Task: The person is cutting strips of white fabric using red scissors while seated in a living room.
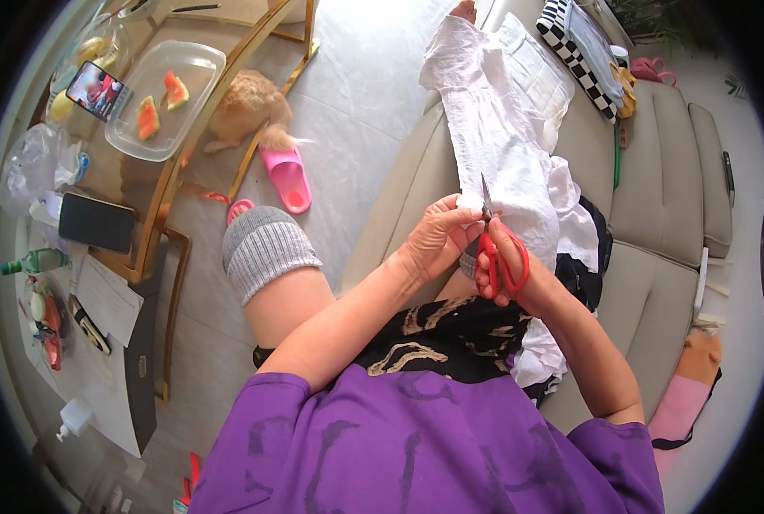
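My right hand [505, 260] is closed around the red handles of a pair of scissors [486, 209], whose dark blades point up and away from me. Just left of the blades, my left hand [443, 231] pinches the edge of a white cloth garment [494, 128] between thumb and fingers. The garment stretches away along the sofa, crumpled in places, with more white fabric beside my right forearm. The scissors lie against the cloth near my left fingertips; whether the blades are parted is hard to tell.
A beige sofa [653, 302] runs along the right. At left, a glass table with a gold frame [157, 212] bears a plastic tray [213, 77] with watermelon pieces [148, 119] and phones [96, 230]. A light-brown furry animal [253, 106] and a pink slipper [290, 180] are on the floor.
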{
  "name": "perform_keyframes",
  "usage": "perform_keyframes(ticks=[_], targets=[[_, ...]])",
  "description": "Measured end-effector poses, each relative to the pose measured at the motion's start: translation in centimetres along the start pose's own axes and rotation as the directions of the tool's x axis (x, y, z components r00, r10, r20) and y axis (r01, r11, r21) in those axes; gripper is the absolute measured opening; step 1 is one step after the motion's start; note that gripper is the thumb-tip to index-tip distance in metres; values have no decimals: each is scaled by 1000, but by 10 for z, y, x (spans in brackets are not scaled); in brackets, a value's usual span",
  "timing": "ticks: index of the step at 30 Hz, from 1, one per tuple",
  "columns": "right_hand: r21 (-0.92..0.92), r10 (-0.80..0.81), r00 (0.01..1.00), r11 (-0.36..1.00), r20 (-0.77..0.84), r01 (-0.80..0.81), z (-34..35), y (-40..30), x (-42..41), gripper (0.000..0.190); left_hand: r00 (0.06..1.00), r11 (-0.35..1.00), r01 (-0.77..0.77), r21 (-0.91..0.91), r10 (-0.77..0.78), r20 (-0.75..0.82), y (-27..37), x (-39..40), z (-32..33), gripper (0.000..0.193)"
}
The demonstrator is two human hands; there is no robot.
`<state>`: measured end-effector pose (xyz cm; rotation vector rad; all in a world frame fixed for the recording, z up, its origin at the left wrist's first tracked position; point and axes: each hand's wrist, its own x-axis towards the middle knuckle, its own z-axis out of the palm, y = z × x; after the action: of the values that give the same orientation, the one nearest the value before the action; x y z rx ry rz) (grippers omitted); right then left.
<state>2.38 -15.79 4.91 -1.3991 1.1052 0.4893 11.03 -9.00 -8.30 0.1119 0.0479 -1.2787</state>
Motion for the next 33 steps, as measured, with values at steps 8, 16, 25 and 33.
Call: perform_keyframes(ticks=[8, 16, 25, 33], targets=[[86, 0, 1000, 996, -16, 1, 1, -3, 0, 55, 1000, 1000, 7, 2, -7, -7, 0, -1, -1, 12], [-22, 0, 1000, 1000, 3, 0, -3, -15, 2, 53, 1000, 1000, -6, -14, 6, -7, 0, -3, 1, 9], [-49, 1, 1000, 999, -23, -3, -7, -20, 13, 53, 998, 1000, 24, 20, -25, 57, 0, -4, -5, 12], [-119, 31, 999, 992, -30, -35, -16, -34, 22, 59, 992, 996, 68, 56, -73, 104, 0, -6, -4, 10]])
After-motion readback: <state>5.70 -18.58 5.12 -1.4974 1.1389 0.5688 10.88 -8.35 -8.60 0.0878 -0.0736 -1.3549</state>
